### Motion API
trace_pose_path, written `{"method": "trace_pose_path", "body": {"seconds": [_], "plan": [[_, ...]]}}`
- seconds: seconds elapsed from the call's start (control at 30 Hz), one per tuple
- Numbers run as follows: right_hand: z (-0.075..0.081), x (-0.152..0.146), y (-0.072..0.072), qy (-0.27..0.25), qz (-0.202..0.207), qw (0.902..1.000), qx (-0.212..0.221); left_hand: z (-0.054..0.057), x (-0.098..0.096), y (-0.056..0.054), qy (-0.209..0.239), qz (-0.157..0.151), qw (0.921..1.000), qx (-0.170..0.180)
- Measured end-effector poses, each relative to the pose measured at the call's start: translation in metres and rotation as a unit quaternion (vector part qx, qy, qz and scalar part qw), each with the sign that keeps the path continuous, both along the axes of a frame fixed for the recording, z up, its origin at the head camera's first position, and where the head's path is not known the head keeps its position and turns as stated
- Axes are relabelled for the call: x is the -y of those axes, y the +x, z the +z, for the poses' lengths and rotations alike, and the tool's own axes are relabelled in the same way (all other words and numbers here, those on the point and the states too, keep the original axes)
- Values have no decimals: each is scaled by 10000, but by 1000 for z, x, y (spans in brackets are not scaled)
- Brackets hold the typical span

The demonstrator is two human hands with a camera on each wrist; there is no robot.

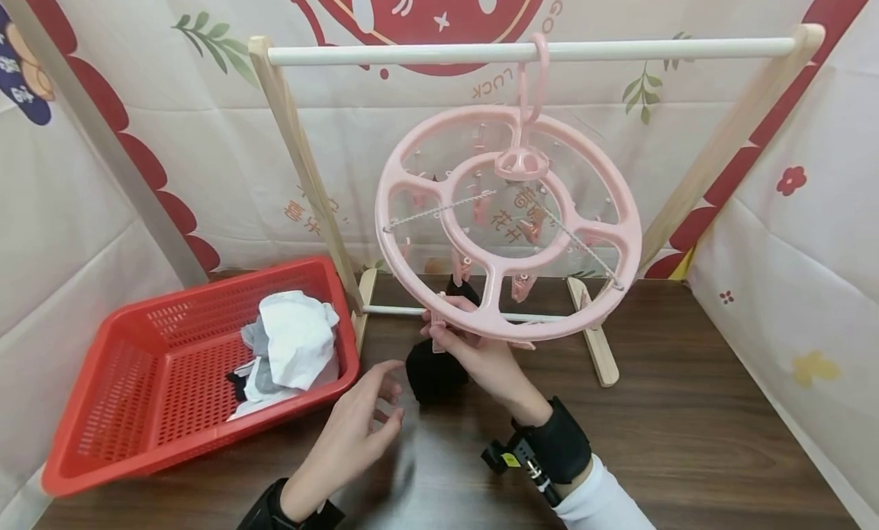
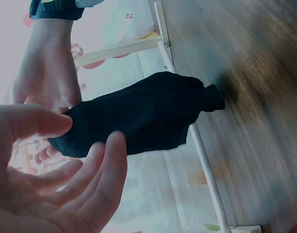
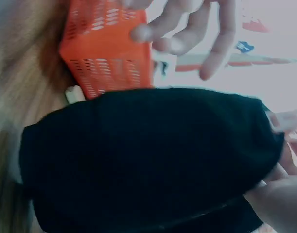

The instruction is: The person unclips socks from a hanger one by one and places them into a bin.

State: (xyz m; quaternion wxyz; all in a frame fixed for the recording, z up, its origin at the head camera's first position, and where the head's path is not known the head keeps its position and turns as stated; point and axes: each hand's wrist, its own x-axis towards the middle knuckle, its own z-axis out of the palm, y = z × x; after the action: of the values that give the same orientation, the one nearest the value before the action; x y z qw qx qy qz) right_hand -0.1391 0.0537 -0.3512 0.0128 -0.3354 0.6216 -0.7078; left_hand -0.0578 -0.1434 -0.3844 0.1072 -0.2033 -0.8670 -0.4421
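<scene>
A round pink drying hanger point(image 1: 604, 164) with small pink pegs hangs in the head view. At its near rim, my right hand point(image 1: 487, 362) pinches a pink peg point(image 1: 438, 333) at the top of a black sock point(image 1: 434, 374). The sock hangs down long and dark in the left wrist view and fills much of the right wrist view. My left hand point(image 1: 350, 431) is just left of the sock, fingers loosely spread and holding nothing. Another black piece point(image 1: 463, 290) hangs farther back under the hanger, partly hidden by the rim and my right hand.
A red perforated basket point(image 1: 130, 339) stands at the left with white and grey cloth pieces point(image 1: 295, 343) in it. The hanger's hook point(image 1: 539, 80) goes over the white bar point(image 1: 412, 55) of a wooden stand point(image 1: 295, 149). Printed fabric walls surround the brown table point(image 1: 687, 423).
</scene>
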Motion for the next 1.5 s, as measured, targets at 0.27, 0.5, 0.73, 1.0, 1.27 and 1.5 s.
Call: {"method": "trace_pose_path", "body": {"seconds": [0.27, 0.5, 0.73, 1.0, 1.27, 1.5], "plan": [[6, -21, -2, -42, 667, 9978, -40, -2, -19, -17, 77, 22, 9999, -141], [10, -32, 2, 31, 1137, 9935, 103, -4, -36, -26, 3, -278, 9994, 223], [7, -40, 5, -100, 1183, 9923, 365, -6, -46, -28, 327, -567, 9972, 372], [1, -45, 3, -72, 960, 9950, 265, -9, -49, -25, 404, -828, 9949, 417], [-3, -48, 3, -170, 953, 9951, 174, -13, -51, -24, 381, -1007, 9930, 484], [-5, -50, 5, -264, 829, 9957, 324, -13, -54, -23, 398, -1030, 9923, 559]]}}
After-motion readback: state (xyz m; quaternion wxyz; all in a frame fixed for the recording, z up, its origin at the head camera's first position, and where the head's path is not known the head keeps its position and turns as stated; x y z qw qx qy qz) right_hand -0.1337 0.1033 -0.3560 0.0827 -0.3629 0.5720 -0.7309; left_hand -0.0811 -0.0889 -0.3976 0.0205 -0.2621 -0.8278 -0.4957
